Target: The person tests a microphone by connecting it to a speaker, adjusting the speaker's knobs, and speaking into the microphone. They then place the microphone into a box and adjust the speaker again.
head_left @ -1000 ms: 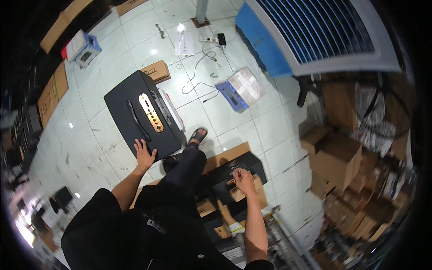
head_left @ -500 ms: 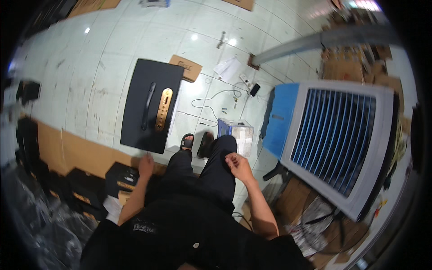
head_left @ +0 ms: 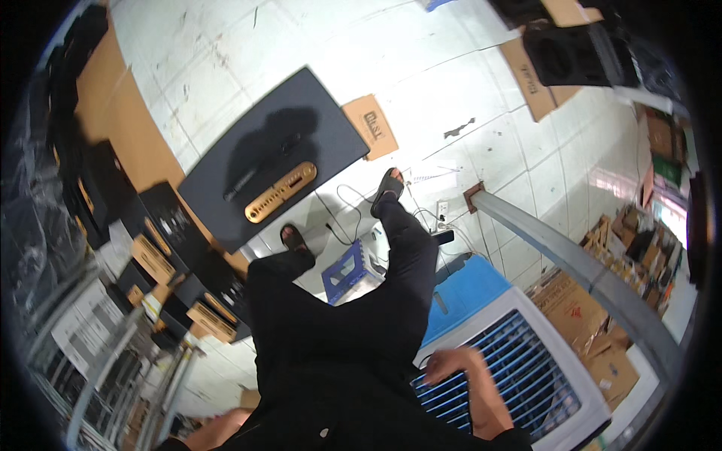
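Note:
My right hand [head_left: 451, 365] hangs over the blue and grey air cooler [head_left: 466, 289], its fingers loosely bent and nothing visible in them. Whether it touches the grille cannot be made out. At the lower left edge only part of my left arm [head_left: 218, 428] shows; the fingers are hidden behind my body. In front of my feet stands a large black speaker [head_left: 226, 197] with a gold control panel [head_left: 280, 193], a dark shadow across its top. A brown cardboard box [head_left: 373, 128] lies against its far right side.
Between my legs is a blue plastic stool [head_left: 342, 274]. A cable [head_left: 338, 203] and a power strip [head_left: 442, 213] lie on the tiled floor. A metal post [head_left: 556, 244] slants across the right. Several black speakers [head_left: 169, 222] crowd the left, above metal racks [head_left: 105, 368].
My view has turned and my feet have stepped apart, the right one forward. The large speaker now appears tilted. My right hand has gone from beside my knee to over the cooler.

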The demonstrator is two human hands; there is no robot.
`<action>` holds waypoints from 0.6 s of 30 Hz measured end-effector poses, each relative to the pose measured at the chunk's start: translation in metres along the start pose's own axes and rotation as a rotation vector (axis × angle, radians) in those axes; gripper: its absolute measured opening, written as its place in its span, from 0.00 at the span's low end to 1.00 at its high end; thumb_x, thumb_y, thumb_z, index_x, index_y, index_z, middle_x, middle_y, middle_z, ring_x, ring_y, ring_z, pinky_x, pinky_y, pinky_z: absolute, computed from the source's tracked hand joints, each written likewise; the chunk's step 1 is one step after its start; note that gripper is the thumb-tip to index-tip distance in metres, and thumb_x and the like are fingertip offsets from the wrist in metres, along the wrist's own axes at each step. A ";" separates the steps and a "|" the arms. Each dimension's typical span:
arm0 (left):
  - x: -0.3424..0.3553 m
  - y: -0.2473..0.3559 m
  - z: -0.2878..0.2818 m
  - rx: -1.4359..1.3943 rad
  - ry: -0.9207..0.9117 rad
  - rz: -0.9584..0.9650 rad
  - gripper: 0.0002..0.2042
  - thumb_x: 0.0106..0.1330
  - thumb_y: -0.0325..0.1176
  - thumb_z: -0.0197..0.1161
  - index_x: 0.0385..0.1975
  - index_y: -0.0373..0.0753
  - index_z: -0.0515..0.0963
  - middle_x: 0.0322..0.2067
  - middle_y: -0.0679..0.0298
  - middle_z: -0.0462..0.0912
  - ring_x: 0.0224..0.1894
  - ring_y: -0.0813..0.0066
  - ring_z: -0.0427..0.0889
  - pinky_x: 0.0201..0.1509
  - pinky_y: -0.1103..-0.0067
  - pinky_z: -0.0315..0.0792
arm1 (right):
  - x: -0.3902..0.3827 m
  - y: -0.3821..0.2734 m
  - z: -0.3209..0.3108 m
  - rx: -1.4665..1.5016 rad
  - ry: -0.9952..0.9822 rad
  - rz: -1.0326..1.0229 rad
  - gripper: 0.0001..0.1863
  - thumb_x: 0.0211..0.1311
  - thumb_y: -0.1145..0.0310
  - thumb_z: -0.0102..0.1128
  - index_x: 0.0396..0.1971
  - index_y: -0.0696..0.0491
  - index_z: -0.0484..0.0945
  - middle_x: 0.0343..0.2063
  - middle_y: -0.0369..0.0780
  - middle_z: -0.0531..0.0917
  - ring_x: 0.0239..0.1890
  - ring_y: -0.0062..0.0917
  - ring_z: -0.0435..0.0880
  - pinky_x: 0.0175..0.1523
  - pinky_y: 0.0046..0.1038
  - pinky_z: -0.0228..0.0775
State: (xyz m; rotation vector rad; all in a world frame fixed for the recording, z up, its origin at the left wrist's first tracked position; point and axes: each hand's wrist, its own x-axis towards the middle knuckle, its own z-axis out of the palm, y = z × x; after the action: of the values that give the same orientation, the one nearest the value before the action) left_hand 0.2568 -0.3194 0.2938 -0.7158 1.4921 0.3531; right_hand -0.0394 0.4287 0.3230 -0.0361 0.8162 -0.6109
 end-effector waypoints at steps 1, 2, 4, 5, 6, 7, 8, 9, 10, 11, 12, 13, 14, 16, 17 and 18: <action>0.020 0.015 0.004 0.055 -0.007 0.000 0.14 0.69 0.39 0.59 0.31 0.33 0.83 0.30 0.52 0.87 0.34 0.51 0.88 0.37 0.61 0.80 | -0.021 -0.040 -0.061 -0.005 0.030 -0.018 0.13 0.67 0.59 0.71 0.33 0.55 0.89 0.27 0.39 0.88 0.34 0.22 0.87 0.41 0.28 0.79; 0.040 0.035 0.004 0.122 -0.019 0.002 0.14 0.69 0.39 0.60 0.30 0.33 0.84 0.29 0.52 0.87 0.33 0.51 0.89 0.36 0.61 0.80 | -0.021 -0.094 -0.117 -0.099 0.130 -0.070 0.14 0.68 0.58 0.70 0.33 0.55 0.88 0.25 0.37 0.88 0.33 0.20 0.87 0.40 0.27 0.79; 0.113 0.097 0.005 0.285 0.004 0.079 0.14 0.67 0.38 0.61 0.27 0.33 0.84 0.27 0.52 0.88 0.31 0.52 0.89 0.33 0.62 0.81 | 0.051 -0.176 -0.195 -0.144 0.335 -0.137 0.13 0.65 0.60 0.69 0.31 0.55 0.86 0.25 0.39 0.88 0.31 0.23 0.88 0.38 0.31 0.78; 0.146 0.144 -0.012 0.394 0.087 0.146 0.14 0.67 0.38 0.62 0.26 0.33 0.85 0.26 0.52 0.88 0.30 0.52 0.90 0.32 0.62 0.81 | 0.139 -0.163 -0.228 -0.308 0.491 -0.260 0.14 0.65 0.59 0.66 0.31 0.55 0.85 0.26 0.42 0.88 0.33 0.32 0.87 0.40 0.35 0.78; 0.166 0.201 -0.036 0.503 0.252 0.244 0.14 0.66 0.38 0.62 0.25 0.33 0.85 0.25 0.53 0.88 0.29 0.53 0.90 0.31 0.63 0.82 | 0.227 -0.151 -0.262 -0.501 0.690 -0.362 0.14 0.66 0.57 0.63 0.31 0.54 0.83 0.26 0.45 0.87 0.34 0.41 0.87 0.41 0.40 0.78; 0.152 0.296 -0.093 0.599 0.483 0.355 0.14 0.64 0.38 0.62 0.24 0.35 0.86 0.23 0.48 0.85 0.26 0.53 0.87 0.29 0.64 0.79 | 0.313 -0.136 -0.299 -0.683 0.922 -0.420 0.15 0.67 0.56 0.59 0.32 0.54 0.82 0.27 0.49 0.86 0.36 0.50 0.86 0.42 0.45 0.78; 0.163 0.343 -0.109 0.699 0.667 0.440 0.13 0.65 0.39 0.62 0.24 0.38 0.83 0.20 0.52 0.83 0.25 0.54 0.87 0.27 0.62 0.77 | 0.393 -0.118 -0.327 -0.783 0.949 -0.209 0.15 0.65 0.56 0.63 0.34 0.55 0.83 0.29 0.50 0.87 0.39 0.48 0.87 0.46 0.44 0.79; 0.169 0.388 -0.101 0.722 0.610 0.515 0.12 0.66 0.38 0.61 0.24 0.37 0.82 0.23 0.51 0.85 0.27 0.52 0.88 0.30 0.60 0.78 | 0.464 -0.086 -0.356 -0.742 0.947 -0.138 0.16 0.64 0.55 0.65 0.38 0.55 0.82 0.34 0.50 0.87 0.42 0.47 0.87 0.48 0.43 0.79; 0.181 0.428 -0.090 0.747 0.563 0.577 0.12 0.67 0.37 0.60 0.25 0.36 0.81 0.26 0.51 0.86 0.29 0.50 0.88 0.33 0.59 0.79 | 0.523 -0.064 -0.381 -0.706 0.945 -0.083 0.19 0.63 0.54 0.67 0.42 0.55 0.82 0.39 0.50 0.87 0.46 0.46 0.87 0.50 0.43 0.79; 0.203 0.455 -0.081 0.472 0.400 0.741 0.12 0.69 0.38 0.59 0.27 0.36 0.79 0.25 0.52 0.86 0.29 0.52 0.88 0.34 0.61 0.79 | 0.562 -0.059 -0.397 -0.716 1.041 -0.083 0.20 0.63 0.54 0.67 0.45 0.55 0.81 0.43 0.49 0.86 0.48 0.45 0.86 0.51 0.44 0.79; 0.225 0.472 -0.067 0.186 0.242 0.898 0.13 0.72 0.39 0.58 0.30 0.36 0.77 0.24 0.53 0.85 0.29 0.55 0.88 0.34 0.64 0.79 | 0.594 -0.052 -0.406 -0.732 1.140 -0.084 0.21 0.63 0.54 0.68 0.48 0.54 0.80 0.46 0.48 0.85 0.50 0.45 0.85 0.53 0.44 0.79; 0.244 0.483 -0.049 0.128 0.283 0.931 0.13 0.73 0.40 0.58 0.32 0.35 0.77 0.24 0.52 0.85 0.30 0.55 0.88 0.37 0.63 0.79 | 0.622 -0.047 -0.415 -0.755 1.245 -0.092 0.23 0.63 0.54 0.68 0.51 0.54 0.79 0.49 0.48 0.85 0.53 0.44 0.84 0.54 0.44 0.78; 0.262 0.490 -0.033 0.073 0.318 0.984 0.14 0.74 0.41 0.58 0.34 0.35 0.78 0.25 0.52 0.85 0.32 0.54 0.88 0.40 0.61 0.80 | 0.659 -0.022 -0.429 -0.741 1.286 -0.135 0.27 0.63 0.53 0.69 0.56 0.52 0.76 0.52 0.46 0.82 0.54 0.46 0.82 0.54 0.44 0.79; 0.246 0.482 -0.015 0.428 0.521 0.734 0.15 0.73 0.43 0.59 0.38 0.35 0.79 0.25 0.51 0.85 0.34 0.52 0.88 0.43 0.56 0.79 | 0.693 0.011 -0.445 -0.809 1.393 -0.258 0.25 0.62 0.56 0.70 0.54 0.54 0.77 0.49 0.48 0.84 0.53 0.45 0.83 0.55 0.46 0.78; 0.247 0.468 -0.012 0.400 0.432 0.764 0.17 0.73 0.44 0.60 0.41 0.32 0.79 0.28 0.48 0.85 0.34 0.50 0.88 0.46 0.53 0.78 | 0.703 0.019 -0.437 -0.744 1.361 -0.326 0.24 0.63 0.56 0.68 0.54 0.54 0.77 0.47 0.49 0.84 0.53 0.45 0.84 0.55 0.46 0.78; 0.246 0.453 -0.007 0.403 0.449 0.793 0.17 0.73 0.43 0.60 0.42 0.32 0.79 0.30 0.48 0.85 0.35 0.49 0.88 0.47 0.53 0.78 | 0.697 0.026 -0.439 -0.689 1.350 -0.380 0.23 0.65 0.57 0.67 0.54 0.55 0.77 0.46 0.50 0.85 0.52 0.45 0.84 0.56 0.46 0.77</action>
State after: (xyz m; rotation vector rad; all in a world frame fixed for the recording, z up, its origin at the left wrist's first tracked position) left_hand -0.0123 -0.0353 -0.0420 0.1670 2.1671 0.4801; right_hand 0.0348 0.1726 -0.4565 -0.4514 2.3475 -0.6449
